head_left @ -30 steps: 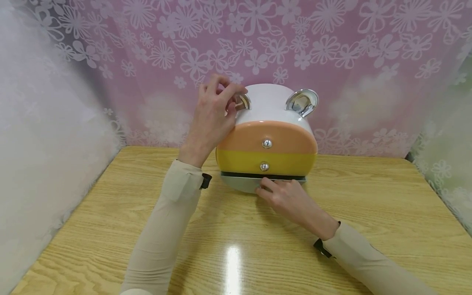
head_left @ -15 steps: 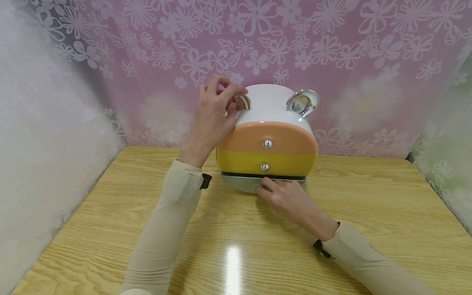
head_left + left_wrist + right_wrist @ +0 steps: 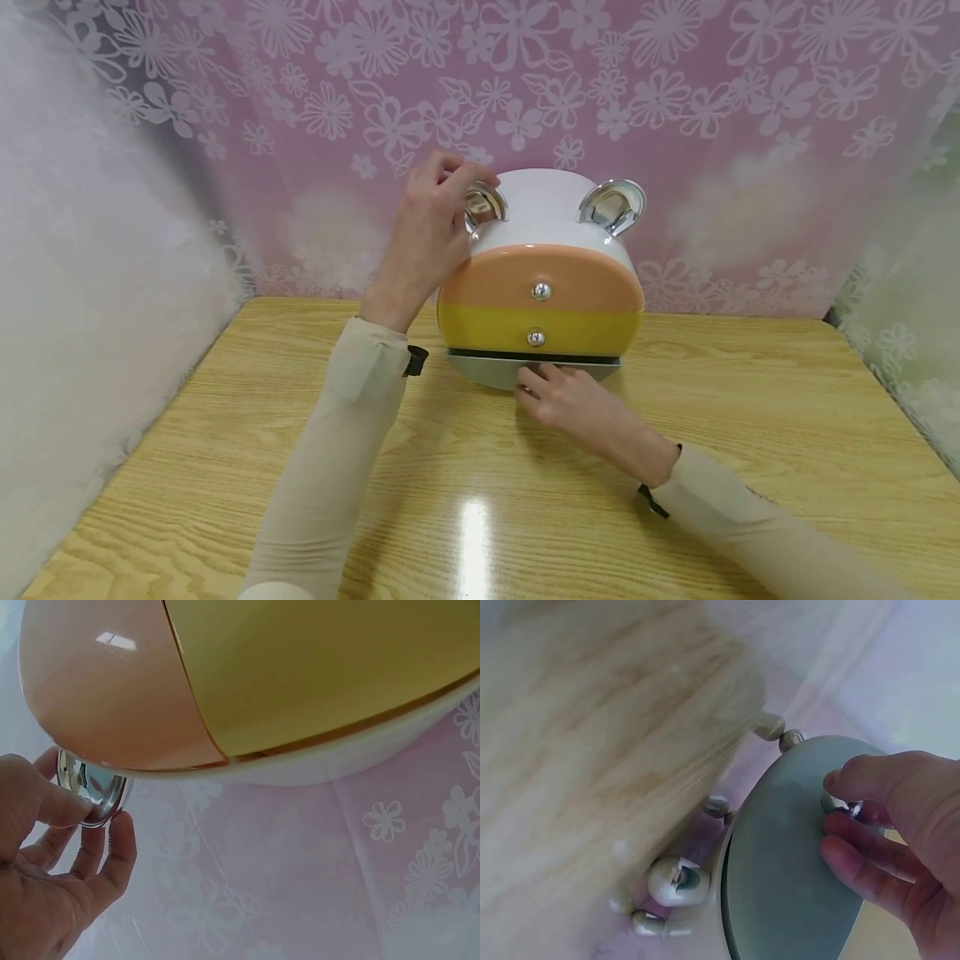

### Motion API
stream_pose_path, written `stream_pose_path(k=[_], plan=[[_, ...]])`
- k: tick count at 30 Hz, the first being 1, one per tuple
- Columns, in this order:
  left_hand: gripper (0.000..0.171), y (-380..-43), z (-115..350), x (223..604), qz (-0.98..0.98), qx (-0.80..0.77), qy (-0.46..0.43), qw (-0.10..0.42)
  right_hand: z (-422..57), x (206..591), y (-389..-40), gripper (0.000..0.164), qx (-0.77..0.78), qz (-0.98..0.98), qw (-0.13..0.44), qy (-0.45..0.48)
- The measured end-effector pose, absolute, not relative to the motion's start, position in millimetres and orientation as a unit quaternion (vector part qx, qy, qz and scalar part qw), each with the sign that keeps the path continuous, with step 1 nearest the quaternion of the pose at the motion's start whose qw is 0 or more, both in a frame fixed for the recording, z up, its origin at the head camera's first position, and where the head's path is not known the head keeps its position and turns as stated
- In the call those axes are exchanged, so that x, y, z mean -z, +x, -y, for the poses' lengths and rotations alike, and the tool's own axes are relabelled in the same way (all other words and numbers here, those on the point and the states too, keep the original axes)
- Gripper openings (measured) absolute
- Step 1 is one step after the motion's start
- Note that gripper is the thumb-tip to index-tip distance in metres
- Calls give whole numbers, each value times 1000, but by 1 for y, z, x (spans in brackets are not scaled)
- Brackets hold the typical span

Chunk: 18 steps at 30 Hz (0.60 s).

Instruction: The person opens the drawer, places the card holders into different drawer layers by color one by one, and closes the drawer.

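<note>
A bear-shaped drawer box with a white body (image 3: pixel 543 200) stands on the table, with an orange drawer (image 3: pixel 487 279) above a yellow drawer (image 3: pixel 480 329). Below them the grey-green bottom drawer (image 3: pixel 480 371) is pulled out a little, with a dark gap along its top. My left hand (image 3: pixel 427 229) pinches the box's left chrome ear (image 3: pixel 94 791), its thumb against the face of the ear and other fingers behind. My right hand (image 3: pixel 573 408) holds the bottom drawer's chrome knob (image 3: pixel 840 804) between thumb and fingers; in the head view the hand hides that knob.
The right chrome ear (image 3: pixel 615 207) and two knobs on the upper drawers are untouched. Round chrome feet (image 3: pixel 679 881) carry the box on the wooden table (image 3: pixel 300 467). A pink flowered curtain (image 3: pixel 337 150) hangs close behind the box.
My left hand has shifted a little left, showing more of the left ear. The fingers of my right hand have changed position slightly at the bottom drawer. The drawer's gap looks about the same.
</note>
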<state>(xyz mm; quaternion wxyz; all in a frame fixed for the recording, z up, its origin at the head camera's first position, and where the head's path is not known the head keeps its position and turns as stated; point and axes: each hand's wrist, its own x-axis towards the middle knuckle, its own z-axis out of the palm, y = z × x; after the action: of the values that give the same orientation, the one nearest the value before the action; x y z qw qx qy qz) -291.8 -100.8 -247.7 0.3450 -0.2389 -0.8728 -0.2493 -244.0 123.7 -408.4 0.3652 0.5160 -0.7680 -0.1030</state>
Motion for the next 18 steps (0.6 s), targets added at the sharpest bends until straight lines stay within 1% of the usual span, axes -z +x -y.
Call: stream_pose_path(k=[5, 12, 18], plan=[[42, -293, 101, 248, 871, 251, -239, 349, -122, 407, -244, 12, 120, 767, 365, 514], [45, -293, 102, 249, 868, 259, -239, 351, -121, 407, -245, 17, 120, 778, 353, 506], [46, -292, 102, 247, 867, 262, -243, 347, -119, 407, -249, 15, 125, 783, 352, 497]])
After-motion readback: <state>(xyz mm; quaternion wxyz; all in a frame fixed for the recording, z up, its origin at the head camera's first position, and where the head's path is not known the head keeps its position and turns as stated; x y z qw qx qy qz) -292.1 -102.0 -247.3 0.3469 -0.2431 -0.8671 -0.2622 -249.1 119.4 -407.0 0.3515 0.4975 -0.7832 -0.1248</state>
